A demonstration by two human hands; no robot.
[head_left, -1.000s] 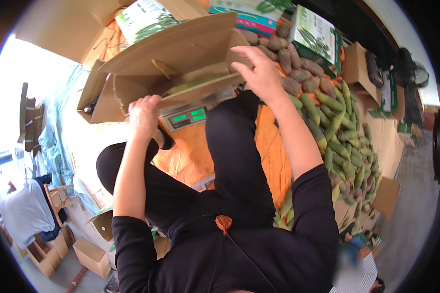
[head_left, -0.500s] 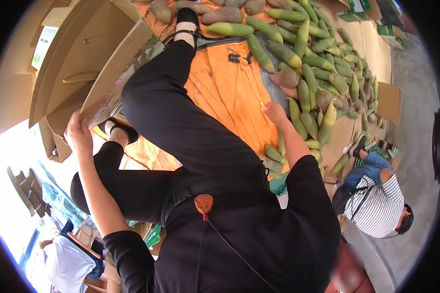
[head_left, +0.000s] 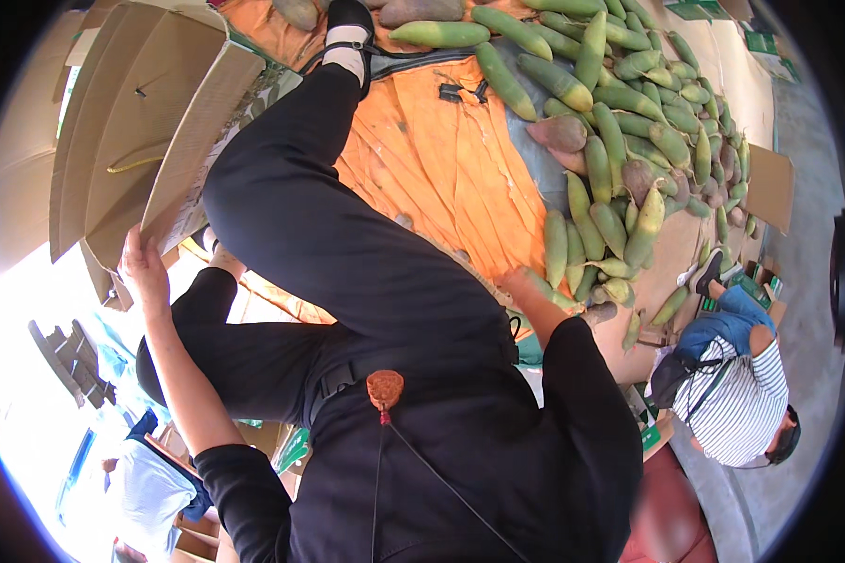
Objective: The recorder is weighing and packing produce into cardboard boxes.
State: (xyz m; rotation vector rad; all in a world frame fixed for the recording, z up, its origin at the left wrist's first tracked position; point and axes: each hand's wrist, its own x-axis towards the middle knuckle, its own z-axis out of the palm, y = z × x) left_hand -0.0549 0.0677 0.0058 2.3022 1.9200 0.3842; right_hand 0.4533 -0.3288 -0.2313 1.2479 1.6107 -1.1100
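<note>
My left hand [head_left: 144, 270] is closed on the lower edge of a large cardboard box [head_left: 186, 141], whose flaps stand up at my left. A thin, pale yellow curved strip shows against its inside. My right hand [head_left: 519, 283] is low over the orange cloth [head_left: 422, 141], close to my thigh, with fingers bent together. What they hold, if anything, is hidden. Long green radishes [head_left: 556, 249] lie beside and behind that hand, some partly covered by it. The big heap of radishes [head_left: 620, 98] spreads to the far right, with several brownish-pink ones [head_left: 559, 133] among them.
My black-trousered legs [head_left: 347, 216] stretch across the cloth, one foot [head_left: 349, 42] near the heap. A person in a striped shirt [head_left: 737, 399] sits at the right by green-and-brown cartons. Another person in a pale top [head_left: 145, 502] is at lower left. A cardboard piece [head_left: 770, 188] stands beyond the heap.
My right hand has come down and toward me, from the cloth's side edge to near my thigh. My left hand stays on the box. The view has shifted slightly.
</note>
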